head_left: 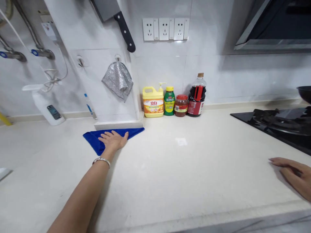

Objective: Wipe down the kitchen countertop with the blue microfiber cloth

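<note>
My left hand (pixel 112 139) lies flat with its fingers spread on a blue cloth (pixel 94 138). The cloth rests on the pale countertop (pixel 184 174), against the foot of a tiled wall column, with one corner pointing toward me. A silver bracelet (pixel 101 161) circles my left wrist. At the right edge of the view, my right hand (pixel 295 173) is partly cut off, near the counter's front. Its fingers are loosely bent and apart, with nothing seen in them.
Along the back wall stand a yellow detergent jug (pixel 153 105), a green bottle (pixel 169 102), a red-lidded jar (pixel 181 106) and a dark sauce bottle (pixel 196 97). A gas stove (pixel 269 124) is at right, a white spray bottle (pixel 46 105) at left. A cleaver (pixel 125 32) and silvery cloth (pixel 118 79) hang above.
</note>
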Motion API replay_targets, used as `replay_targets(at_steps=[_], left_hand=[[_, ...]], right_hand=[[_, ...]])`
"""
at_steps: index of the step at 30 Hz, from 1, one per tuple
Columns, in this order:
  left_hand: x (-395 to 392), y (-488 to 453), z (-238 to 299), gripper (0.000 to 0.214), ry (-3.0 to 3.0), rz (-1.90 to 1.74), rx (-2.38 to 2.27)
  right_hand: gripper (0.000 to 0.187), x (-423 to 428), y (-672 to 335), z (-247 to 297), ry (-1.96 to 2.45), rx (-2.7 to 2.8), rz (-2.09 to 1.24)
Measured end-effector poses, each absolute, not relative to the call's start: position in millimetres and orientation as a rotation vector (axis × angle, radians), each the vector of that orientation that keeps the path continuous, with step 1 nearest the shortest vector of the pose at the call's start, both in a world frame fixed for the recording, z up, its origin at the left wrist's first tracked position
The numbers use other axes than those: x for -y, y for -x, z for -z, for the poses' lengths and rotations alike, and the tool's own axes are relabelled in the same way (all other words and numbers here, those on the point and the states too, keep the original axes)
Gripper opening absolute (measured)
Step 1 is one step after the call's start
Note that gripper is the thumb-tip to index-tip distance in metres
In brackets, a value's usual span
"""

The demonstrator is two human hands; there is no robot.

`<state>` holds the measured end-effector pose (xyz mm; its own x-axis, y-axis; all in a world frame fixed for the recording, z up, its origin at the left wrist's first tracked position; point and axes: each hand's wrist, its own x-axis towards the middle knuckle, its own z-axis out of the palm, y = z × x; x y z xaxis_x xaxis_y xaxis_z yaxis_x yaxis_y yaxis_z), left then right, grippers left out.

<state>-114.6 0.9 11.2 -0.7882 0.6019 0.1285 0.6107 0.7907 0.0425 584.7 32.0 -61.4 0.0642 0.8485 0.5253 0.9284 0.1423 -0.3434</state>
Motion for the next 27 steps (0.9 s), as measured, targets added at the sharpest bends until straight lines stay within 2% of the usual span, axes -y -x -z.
replay_targets(at_steps=[3, 10, 20, 27], left_hand=[[1.5, 115.3, -13.6, 0.101, 1.014, 0.133, 2.846], [35.6, 98.7, -17.9, 0.093, 1.232, 0.088, 2.696], [116.5, 20.0, -10.3, 0.090, 1.641, -0.098, 2.510], [131.9, -63.3, -5.6, 0.093, 1.976, -0.094, 2.287]], right_hand=[[0.025, -27.8, -578.2, 56.8, 1.719, 1.752, -0.029], [0.027, -31.3, -578.6, 61.2, 1.755, 1.722, -0.111], [0.032, -29.4, -568.4, 62.4, 1.837, 1.765, -0.014], [0.033, -8.4, -544.1, 40.9, 1.863, 1.779, 0.014]])
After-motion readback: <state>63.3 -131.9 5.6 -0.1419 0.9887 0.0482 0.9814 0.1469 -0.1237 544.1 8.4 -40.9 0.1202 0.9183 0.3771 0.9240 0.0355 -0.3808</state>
